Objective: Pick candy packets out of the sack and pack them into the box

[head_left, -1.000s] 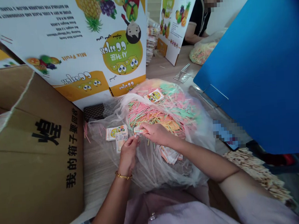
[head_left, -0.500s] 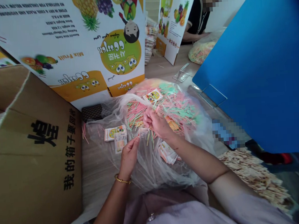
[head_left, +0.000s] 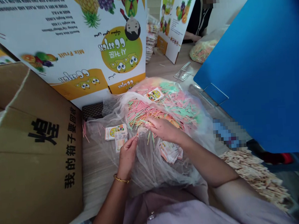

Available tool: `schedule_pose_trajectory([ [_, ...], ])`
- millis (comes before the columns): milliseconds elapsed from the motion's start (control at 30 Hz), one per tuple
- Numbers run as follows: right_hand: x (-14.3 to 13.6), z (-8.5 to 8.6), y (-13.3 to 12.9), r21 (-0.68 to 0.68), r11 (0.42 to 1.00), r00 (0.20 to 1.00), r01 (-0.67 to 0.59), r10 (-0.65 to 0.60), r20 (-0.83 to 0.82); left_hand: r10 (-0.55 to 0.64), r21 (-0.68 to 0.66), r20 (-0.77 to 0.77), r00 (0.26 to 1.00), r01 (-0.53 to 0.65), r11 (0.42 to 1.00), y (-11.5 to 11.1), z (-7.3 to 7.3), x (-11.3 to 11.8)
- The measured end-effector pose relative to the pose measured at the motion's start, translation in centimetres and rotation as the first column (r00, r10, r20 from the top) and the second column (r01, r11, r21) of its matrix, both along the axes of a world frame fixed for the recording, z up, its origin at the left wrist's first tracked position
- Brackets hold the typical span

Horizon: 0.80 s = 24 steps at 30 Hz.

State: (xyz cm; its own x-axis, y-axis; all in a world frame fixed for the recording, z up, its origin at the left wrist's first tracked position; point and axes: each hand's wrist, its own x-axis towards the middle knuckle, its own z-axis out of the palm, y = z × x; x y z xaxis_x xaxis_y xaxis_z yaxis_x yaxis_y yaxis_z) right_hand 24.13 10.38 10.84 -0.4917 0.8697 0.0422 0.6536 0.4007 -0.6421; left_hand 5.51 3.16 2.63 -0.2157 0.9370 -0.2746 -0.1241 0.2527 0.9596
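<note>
My left hand (head_left: 128, 155), with a gold bangle at the wrist, pinches the edge of a small clear-sided packet (head_left: 141, 130). Close beside it, the closed fingers of my right hand (head_left: 162, 128) hold thin candy sticks at the packet; how many is hidden. Under and behind both hands spreads a clear plastic bag (head_left: 142, 174) with a heap of pink, green and orange candy sticks (head_left: 149, 108). One printed packet (head_left: 154, 94) lies on top of the heap. A stack of packets (head_left: 112, 132) lies left of my hands, and a fanned pile of packets (head_left: 170, 152) lies below my right forearm.
A brown carton (head_left: 42, 171) stands at the left and a printed fruit carton (head_left: 87, 66) behind. A blue panel (head_left: 257, 73) blocks the right side, near a wire stand (head_left: 182, 75). Many filled packets (head_left: 255, 178) lie at lower right. Another person (head_left: 197, 17) sits beyond.
My right hand has come down from over the candy heap to the packet and turned flatter. My left hand still grips the packet in nearly the same place.
</note>
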Motion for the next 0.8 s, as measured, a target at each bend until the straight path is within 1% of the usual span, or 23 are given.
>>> schedule_pose_trajectory([
  [67,0.2,-0.6,0.4,-0.001,0.998,0.991,-0.062,0.062,0.122,-0.024,-0.010,-0.044,0.999,0.023,1.000,-0.1,0.5,0.0],
  [133,0.0,-1.2,0.6,0.028,0.997,0.982,-0.077,0.071,0.173,-0.063,-0.006,-0.075,0.995,0.063,0.998,-0.3,0.9,0.1],
  [200,-0.3,-1.3,0.6,0.061,0.998,0.987,-0.024,0.014,0.162,-0.073,-0.003,-0.064,0.995,0.073,0.997,-0.4,0.9,0.2],
  [267,-0.4,-1.0,0.2,0.069,0.997,0.994,0.036,-0.043,0.105,-0.047,-0.014,-0.012,0.999,0.047,0.999,-0.3,0.5,0.3],
  [300,-0.4,-0.7,-0.1,0.064,0.997,0.996,0.045,-0.050,0.078,-0.028,-0.023,0.020,0.999,0.028,0.999,-0.3,0.3,0.3],
  [367,-0.3,-0.1,-0.7,0.048,0.999,0.997,0.013,-0.016,0.071,0.002,-0.038,0.071,0.997,0.000,0.999,-0.2,-0.1,0.2],
  [433,-0.3,0.3,-1.2,0.022,0.999,0.990,-0.036,0.033,0.138,0.019,-0.044,0.086,0.996,-0.015,0.999,-0.1,-0.3,0.0],
  [500,-0.4,0.4,-1.6,-0.010,0.998,0.976,-0.066,0.067,0.208,0.019,-0.045,0.065,0.998,-0.016,0.999,0.0,-0.2,0.0],
  [567,-0.6,0.1,-1.7,-0.048,0.994,0.968,-0.103,0.111,0.226,-0.005,-0.037,0.027,1.000,0.006,0.999,-0.1,0.1,0.1],
  [633,-0.6,-0.3,-1.5,-0.098,0.984,0.971,-0.151,0.166,0.173,-0.035,-0.027,0.001,0.999,0.035,0.999,-0.2,0.2,0.2],
  [700,-0.4,-0.9,-1.2,-0.158,0.968,0.979,-0.195,0.202,0.031,-0.041,-0.032,0.011,0.999,0.041,0.999,-0.3,0.2,0.4],
  [733,-0.3,-1.1,-1.0,-0.190,0.961,0.978,-0.202,0.191,-0.079,-0.024,-0.042,0.034,0.999,0.025,0.999,-0.3,0.1,0.5],
  [767,-0.2,-1.4,-0.7,-0.227,0.954,0.966,-0.194,0.146,-0.212,0.003,-0.059,0.067,0.998,0.001,0.998,-0.3,0.1,0.6],
  [800,-0.1,-1.5,-0.4,-0.270,0.946,0.932,-0.177,0.074,-0.354,0.035,-0.080,0.109,0.993,-0.027,0.996,-0.3,0.1,0.7],
])
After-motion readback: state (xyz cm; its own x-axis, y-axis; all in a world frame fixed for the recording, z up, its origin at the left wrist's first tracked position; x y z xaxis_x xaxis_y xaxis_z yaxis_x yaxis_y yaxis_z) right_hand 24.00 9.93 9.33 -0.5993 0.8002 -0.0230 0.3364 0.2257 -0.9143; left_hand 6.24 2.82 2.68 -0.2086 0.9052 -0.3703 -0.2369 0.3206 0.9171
